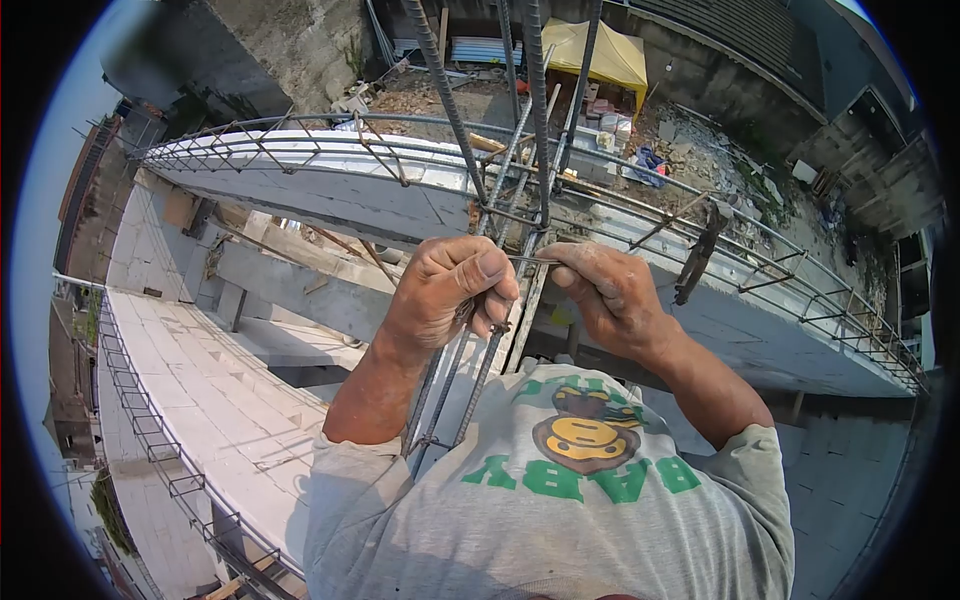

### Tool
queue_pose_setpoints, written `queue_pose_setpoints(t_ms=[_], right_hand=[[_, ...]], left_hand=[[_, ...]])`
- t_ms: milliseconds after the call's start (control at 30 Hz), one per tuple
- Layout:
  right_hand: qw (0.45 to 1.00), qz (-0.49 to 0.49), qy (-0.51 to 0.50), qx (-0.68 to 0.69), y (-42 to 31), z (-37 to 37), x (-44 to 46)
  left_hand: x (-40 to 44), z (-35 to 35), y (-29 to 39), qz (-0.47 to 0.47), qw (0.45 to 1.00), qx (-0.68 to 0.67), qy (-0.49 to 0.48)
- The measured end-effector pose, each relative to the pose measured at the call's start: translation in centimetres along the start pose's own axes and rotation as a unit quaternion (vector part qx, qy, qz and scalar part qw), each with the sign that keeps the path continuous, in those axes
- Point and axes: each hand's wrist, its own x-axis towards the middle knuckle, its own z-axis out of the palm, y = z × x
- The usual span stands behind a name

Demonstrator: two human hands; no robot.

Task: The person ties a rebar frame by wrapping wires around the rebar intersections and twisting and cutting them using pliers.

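My left hand is closed, its thumb and forefinger pinching one end of a short, thin piece of tie wire. Some dark strands, perhaps more wire, show in its curled fingers. My right hand pinches the other end of the wire, so it spans the gap between both hands. Just below my left hand run ribbed steel bars of a rebar cage, crossed by a tie. Beyond the hands, upright rebars rise from the point where the cages meet. The fingertips partly hide the wire ends.
White block walls carry long rebar cages to the left and right. A dark piece of wood hangs on the right cage. Far below lie rubble and a yellow canopy. Another block wall curves along the left.
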Motion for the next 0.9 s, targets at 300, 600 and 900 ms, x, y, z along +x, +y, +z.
queue_pose_setpoints(t_ms=[300,600,900], right_hand=[[0.988,0.138,-0.066,-0.002,-0.3,-6.2,1.4],[0.976,0.014,-0.170,-0.136,-6.0,-5.7,6.6],[0.946,0.036,-0.277,-0.163,-6.5,0.4,10.6]], left_hand=[[0.1,-4.0,0.5,0.153,0.987,0.003,0.044],[1.9,-7.7,-2.6,0.318,0.836,0.375,0.242],[1.8,-9.3,-4.6,0.090,0.931,0.213,0.282]])
